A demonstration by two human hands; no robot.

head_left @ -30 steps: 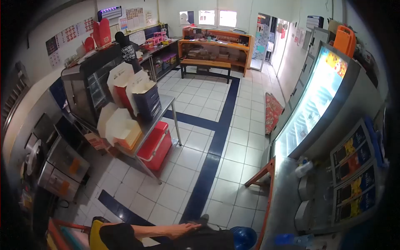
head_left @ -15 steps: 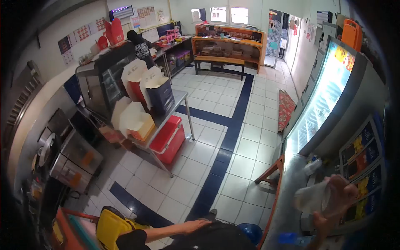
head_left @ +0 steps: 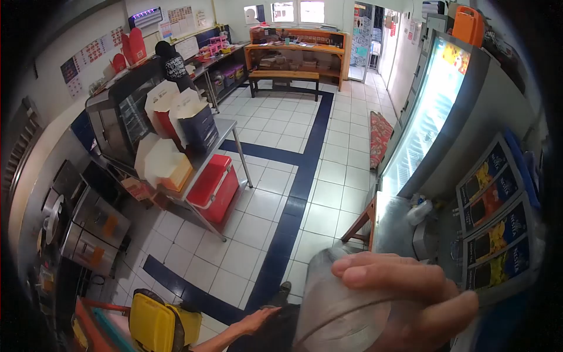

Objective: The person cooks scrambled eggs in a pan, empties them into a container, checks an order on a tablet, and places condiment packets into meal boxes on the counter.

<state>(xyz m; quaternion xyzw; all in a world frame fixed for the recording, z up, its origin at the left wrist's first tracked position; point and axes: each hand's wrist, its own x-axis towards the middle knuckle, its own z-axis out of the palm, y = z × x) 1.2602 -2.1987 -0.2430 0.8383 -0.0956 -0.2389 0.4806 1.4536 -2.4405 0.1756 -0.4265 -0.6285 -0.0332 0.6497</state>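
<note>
Close to the camera, my right hand [head_left: 410,293] is wrapped round a clear plastic cup [head_left: 346,305]. The cup is cloudy and tilted, and fills the bottom middle of the view. My left hand [head_left: 256,322] rests low against the dark clothing [head_left: 278,331] at my front; its fingers are too small and hidden to make out. Left of that arm stands a yellow bin [head_left: 155,322]. A metal counter [head_left: 392,229] lies beyond my right hand, with a crumpled clear plastic bag [head_left: 419,211] on it.
A lit glass-door fridge [head_left: 419,111] and a dispenser with drink labels [head_left: 492,205] stand at right. At left, a metal table [head_left: 226,129] carries open cardboard boxes [head_left: 196,126], above a red cooler [head_left: 214,190]. A person [head_left: 171,61] in dark clothes stands behind. A wooden bench [head_left: 284,76] is at the back.
My right hand has brought the cup left and much closer to the camera. My left hand sits slightly lower and further left in view. The whole view has shifted a little to the right.
</note>
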